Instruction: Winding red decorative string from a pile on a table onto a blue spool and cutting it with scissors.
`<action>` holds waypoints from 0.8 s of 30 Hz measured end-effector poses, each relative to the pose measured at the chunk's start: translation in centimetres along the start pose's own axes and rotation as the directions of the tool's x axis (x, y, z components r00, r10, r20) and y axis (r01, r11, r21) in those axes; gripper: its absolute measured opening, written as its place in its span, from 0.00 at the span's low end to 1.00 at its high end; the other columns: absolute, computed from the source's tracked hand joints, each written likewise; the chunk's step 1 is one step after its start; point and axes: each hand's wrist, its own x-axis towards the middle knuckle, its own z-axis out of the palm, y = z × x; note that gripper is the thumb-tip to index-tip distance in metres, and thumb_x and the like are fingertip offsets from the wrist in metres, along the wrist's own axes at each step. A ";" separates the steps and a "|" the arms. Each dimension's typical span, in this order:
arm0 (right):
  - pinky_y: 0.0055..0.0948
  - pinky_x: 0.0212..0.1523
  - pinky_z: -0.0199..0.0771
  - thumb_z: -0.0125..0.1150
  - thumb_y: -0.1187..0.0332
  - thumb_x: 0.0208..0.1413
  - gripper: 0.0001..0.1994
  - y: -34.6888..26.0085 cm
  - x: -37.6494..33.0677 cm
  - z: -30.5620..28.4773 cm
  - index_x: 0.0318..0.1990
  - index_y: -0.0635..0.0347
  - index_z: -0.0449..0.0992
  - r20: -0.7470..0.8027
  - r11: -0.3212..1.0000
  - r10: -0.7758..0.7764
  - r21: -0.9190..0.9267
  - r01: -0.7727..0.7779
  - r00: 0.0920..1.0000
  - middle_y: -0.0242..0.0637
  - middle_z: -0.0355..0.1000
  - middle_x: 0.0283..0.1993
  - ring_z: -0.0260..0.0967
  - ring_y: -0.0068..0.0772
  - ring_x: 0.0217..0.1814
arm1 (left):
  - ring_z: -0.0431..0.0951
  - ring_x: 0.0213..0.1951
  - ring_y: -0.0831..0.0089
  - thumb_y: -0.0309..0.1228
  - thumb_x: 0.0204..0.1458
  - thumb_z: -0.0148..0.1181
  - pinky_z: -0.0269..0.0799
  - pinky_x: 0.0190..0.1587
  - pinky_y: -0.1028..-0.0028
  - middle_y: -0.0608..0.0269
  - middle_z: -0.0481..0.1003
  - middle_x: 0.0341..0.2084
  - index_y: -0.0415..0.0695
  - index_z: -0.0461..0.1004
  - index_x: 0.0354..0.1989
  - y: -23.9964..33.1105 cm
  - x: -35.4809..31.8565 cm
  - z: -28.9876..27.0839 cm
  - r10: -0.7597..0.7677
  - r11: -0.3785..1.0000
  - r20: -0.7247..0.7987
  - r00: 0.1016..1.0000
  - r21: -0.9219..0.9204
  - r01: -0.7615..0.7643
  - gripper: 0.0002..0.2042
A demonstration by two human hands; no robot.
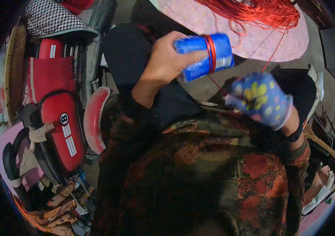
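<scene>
My bare left hand (pixel 161 59) is closed around one end of a blue plastic-wrapped packet (pixel 224 45), holding it tilted above my lap. Several turns of red cord (pixel 211 55) circle the packet's middle. From there a strand slants down to my right hand (pixel 260 98), which wears a blue glove with yellow and pink spots. Motion blurs that hand, but its fingers look closed on the cord. Another strand rises from the glove to a loose heap of red cord (pixel 262 13) on a pink oval mat (pixel 289 45) at the far side.
On the left lie a red padded piece with white stripes (pixel 62 126), a dark red fringed cloth (pixel 51 78) and a black-and-white checked cloth (pixel 57 17). A worn red curved piece (pixel 96 120) rests beside my left leg. At the right is a straw-coloured bundle (pixel 321 143).
</scene>
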 end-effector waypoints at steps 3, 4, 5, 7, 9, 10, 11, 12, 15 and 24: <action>0.27 0.30 0.67 0.61 0.67 0.54 0.04 1.6 1.4 -2.9 0.34 0.55 0.78 -0.006 0.912 0.270 0.324 -0.253 0.963 0.32 0.73 0.30 0.69 0.30 0.29 | 0.75 0.35 0.78 0.41 0.39 0.74 0.73 0.39 0.73 0.65 0.76 0.32 0.39 0.74 0.42 0.5 0.0 0.5 -0.014 0.997 0.295 0.955 0.079 -0.010 0.25; 0.24 0.32 0.68 0.59 0.69 0.57 0.05 1.6 2.2 -3.5 0.35 0.58 0.78 0.000 0.728 0.434 0.590 -0.350 0.901 0.30 0.74 0.31 0.69 0.22 0.30 | 0.74 0.35 0.79 0.41 0.39 0.74 0.73 0.40 0.73 0.66 0.76 0.32 0.39 0.74 0.42 0.9 -0.1 0.5 -0.031 0.999 0.410 0.912 0.045 0.014 0.25; 0.24 0.32 0.69 0.58 0.68 0.58 0.06 3.4 2.4 -2.5 0.36 0.59 0.78 -0.043 0.689 0.443 0.656 -0.309 0.896 0.31 0.74 0.31 0.69 0.21 0.31 | 0.74 0.37 0.79 0.39 0.38 0.74 0.72 0.42 0.73 0.67 0.75 0.34 0.41 0.74 0.43 1.2 -0.1 0.4 0.015 1.000 0.522 0.853 0.006 -0.021 0.25; 0.23 0.34 0.70 0.57 0.66 0.59 0.08 5.9 1.5 -0.3 0.38 0.60 0.77 -0.023 0.642 0.441 0.707 -0.297 0.897 0.32 0.73 0.33 0.70 0.22 0.34 | 0.75 0.38 0.78 0.38 0.37 0.74 0.72 0.43 0.74 0.66 0.75 0.36 0.41 0.73 0.46 2.8 -0.8 -0.2 0.012 0.980 0.637 0.771 -0.161 0.118 0.26; 0.24 0.35 0.72 0.56 0.65 0.60 0.09 7.2 0.3 1.0 0.40 0.60 0.77 0.094 0.643 0.410 0.675 -0.361 0.907 0.33 0.73 0.35 0.71 0.25 0.35 | 0.76 0.42 0.75 0.37 0.40 0.73 0.72 0.47 0.73 0.65 0.75 0.40 0.41 0.70 0.50 4.1 -1.6 -1.1 0.070 0.910 0.687 0.723 -0.342 0.237 0.28; 0.26 0.36 0.73 0.56 0.65 0.60 0.09 6.6 -1.6 2.8 0.40 0.60 0.76 0.054 0.517 0.434 0.802 -0.298 0.899 0.34 0.75 0.36 0.72 0.26 0.36 | 0.76 0.41 0.76 0.38 0.40 0.73 0.72 0.46 0.73 0.65 0.75 0.39 0.40 0.71 0.49 4.4 -1.5 -0.9 0.091 0.832 0.574 0.814 -0.493 0.254 0.28; 0.29 0.38 0.74 0.56 0.65 0.60 0.10 6.6 -2.9 5.4 0.41 0.60 0.76 0.013 0.372 0.421 0.909 -0.186 0.907 0.35 0.76 0.38 0.73 0.27 0.37 | 0.76 0.40 0.76 0.40 0.40 0.73 0.73 0.45 0.73 0.65 0.76 0.37 0.39 0.71 0.48 4.7 -2.0 -0.7 0.060 0.746 0.427 0.902 -0.620 0.243 0.28; 0.29 0.37 0.74 0.57 0.65 0.58 0.09 5.3 -2.8 5.4 0.41 0.61 0.76 -0.039 0.529 0.330 0.835 -0.151 0.943 0.37 0.77 0.36 0.75 0.27 0.36 | 0.76 0.39 0.77 0.41 0.40 0.73 0.73 0.45 0.74 0.65 0.76 0.36 0.38 0.72 0.48 4.8 -2.3 -0.4 0.016 0.641 0.279 0.960 -0.740 0.204 0.28; 0.30 0.35 0.73 0.61 0.66 0.55 0.09 2.4 -1.3 2.6 0.39 0.61 0.76 0.001 0.936 -0.021 0.351 0.019 1.000 0.40 0.77 0.34 0.75 0.31 0.35 | 0.76 0.37 0.77 0.41 0.44 0.72 0.74 0.43 0.73 0.64 0.76 0.36 0.37 0.71 0.48 2.5 -1.2 0.1 -0.046 0.747 0.054 0.997 -0.661 0.070 0.27; 0.24 0.36 0.72 0.63 0.67 0.55 0.07 5.0 0.4 -0.9 0.37 0.60 0.78 0.019 0.636 0.367 0.725 -0.265 0.930 0.31 0.77 0.32 0.70 0.17 0.33 | 0.74 0.38 0.76 0.36 0.36 0.75 0.72 0.44 0.72 0.65 0.75 0.36 0.42 0.72 0.45 4.3 -2.2 0.4 -0.047 0.957 0.617 0.786 -0.198 0.213 0.27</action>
